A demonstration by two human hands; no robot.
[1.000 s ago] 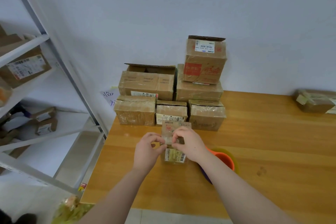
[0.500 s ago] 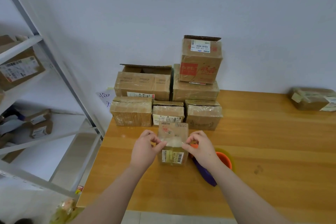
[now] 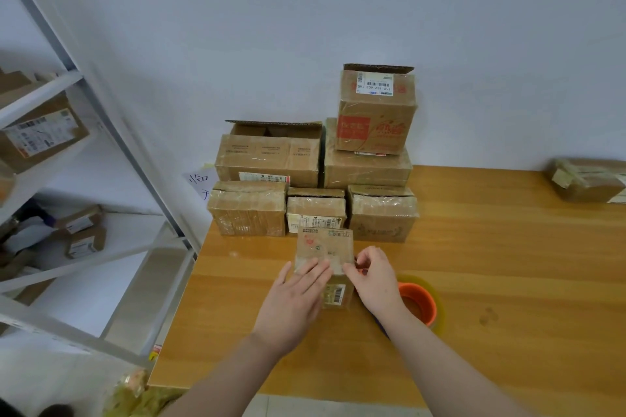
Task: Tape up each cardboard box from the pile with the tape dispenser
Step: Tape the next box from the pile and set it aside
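The box point(image 3: 325, 252) stands between your hands. Your left hand point(image 3: 294, 301) presses flat fingers on its glossy taped top, and your right hand point(image 3: 376, 278) pinches its right edge. The pile point(image 3: 271, 159) stands just behind, the orange tape dispenser point(image 3: 418, 303) beside your right wrist. The wooden table point(image 3: 491, 247) runs wide to your right.

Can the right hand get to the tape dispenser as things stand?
Probably yes: the tape dispenser lies just beside the right hand, nothing between, though it pinches the small box.

Matt brown cardboard boxes point(image 3: 315, 176) wrapped in glossy clear tape stand on a smooth varnished wooden table point(image 3: 491, 247).
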